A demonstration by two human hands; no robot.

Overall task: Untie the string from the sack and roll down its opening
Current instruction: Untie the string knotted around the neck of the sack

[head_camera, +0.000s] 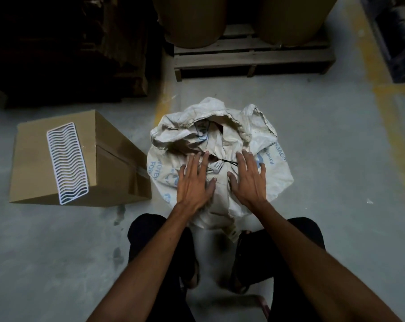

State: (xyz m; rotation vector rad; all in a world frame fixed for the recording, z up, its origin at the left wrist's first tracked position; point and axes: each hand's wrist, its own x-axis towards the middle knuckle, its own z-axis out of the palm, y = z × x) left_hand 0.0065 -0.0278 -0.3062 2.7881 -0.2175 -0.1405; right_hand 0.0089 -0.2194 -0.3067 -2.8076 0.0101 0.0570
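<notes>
Both your hands — left grip (pixel 193 182) and right grip (pixel 249 180) — lie flat, fingers spread, holding nothing. The thin black string (pixel 228 161) sits knotted between them on the crumpled white woven sack (pixel 220 145). Risk: tugging blindly tightens the knot — pick the loose end first.

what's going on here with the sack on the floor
A person crouches over a white woven sack on the concrete floor. The left hand and right hand lie flat on it with straight fingers, either side of the tied neck. The dark string is still knotted, so untying has not begun. A cardboard box stands to the left.
</notes>
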